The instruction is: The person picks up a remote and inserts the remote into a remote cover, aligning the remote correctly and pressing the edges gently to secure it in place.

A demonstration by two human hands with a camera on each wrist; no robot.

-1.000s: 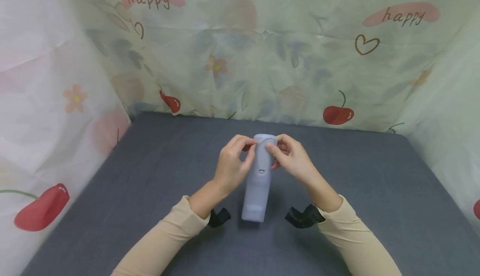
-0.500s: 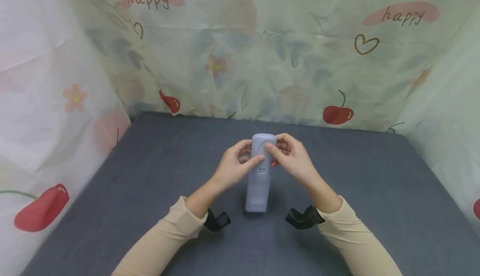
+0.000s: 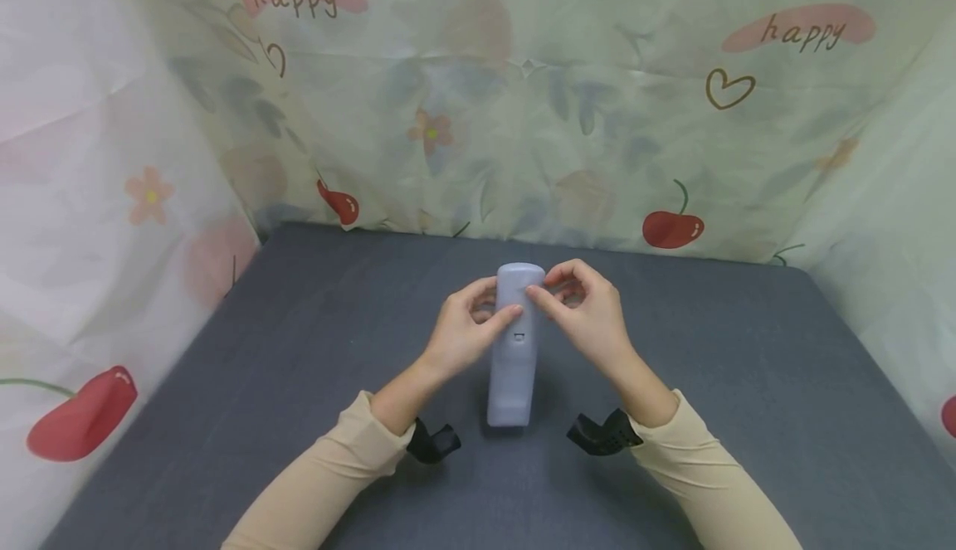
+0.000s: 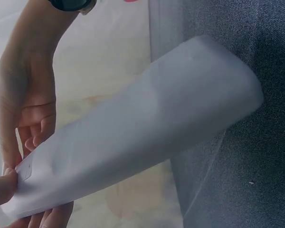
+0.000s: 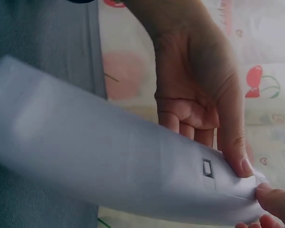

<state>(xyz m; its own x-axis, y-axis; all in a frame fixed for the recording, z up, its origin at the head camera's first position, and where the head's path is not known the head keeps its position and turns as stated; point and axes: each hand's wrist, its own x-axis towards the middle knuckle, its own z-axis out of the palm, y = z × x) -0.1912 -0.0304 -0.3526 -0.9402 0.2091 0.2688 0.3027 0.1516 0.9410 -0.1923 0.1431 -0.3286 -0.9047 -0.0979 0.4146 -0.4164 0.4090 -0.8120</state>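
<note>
A white remote control stands tilted in both hands, its back facing up and its lower end close to the table. A small latch of the battery cover shows on that back. My left hand grips its left side, thumb lying across the back and fingers round the edge. On the right, my right hand pinches the upper part, with the thumb on the battery cover and curled fingers by the far edge. In the left wrist view the remote control hides part of the left fingers.
A dark grey table lies beneath the hands. Patterned cloth hangs behind it and along both sides. Black straps show at the wrists, below light sleeves.
My left hand has moved from the top edge of the cover to a grip on the side, thumb lower on the back. The cover's raised outline is less visible; the right fingers have spread slightly.
</note>
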